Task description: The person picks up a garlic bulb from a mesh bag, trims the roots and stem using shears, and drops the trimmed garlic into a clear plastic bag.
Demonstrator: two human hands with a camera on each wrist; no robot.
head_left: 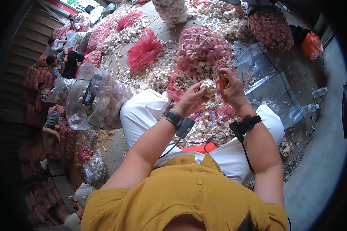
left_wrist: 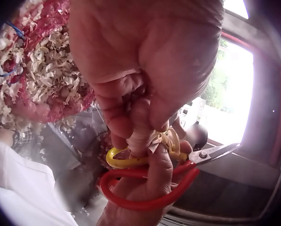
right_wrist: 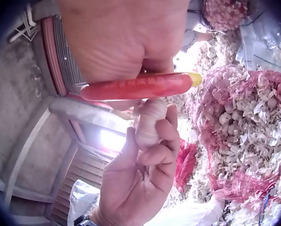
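Note:
My left hand [head_left: 191, 101] grips a pale garlic bulb [head_left: 209, 87] between thumb and curled fingers, in front of my lap. Close beside it, my right hand [head_left: 234, 91] holds scissors [head_left: 222, 87] with red and yellow handles. Seen from the left wrist, the scissor blades [left_wrist: 218, 153] point off to the right, away from the bulb, and the right thumb [left_wrist: 160, 169] lies at the bulb's trimmed, papery end. In the right wrist view the red handle [right_wrist: 138, 86] runs across just above the garlic, hiding part of the right fingers.
A pink mesh sack [head_left: 204, 42] of garlic spills open ahead of my knees, among scattered skins. Clear plastic bags [head_left: 275, 96] and bottles [head_left: 319, 92] lie to the right. On the left stands a plastic bag [head_left: 112, 96] full of bulbs; several people sit beyond.

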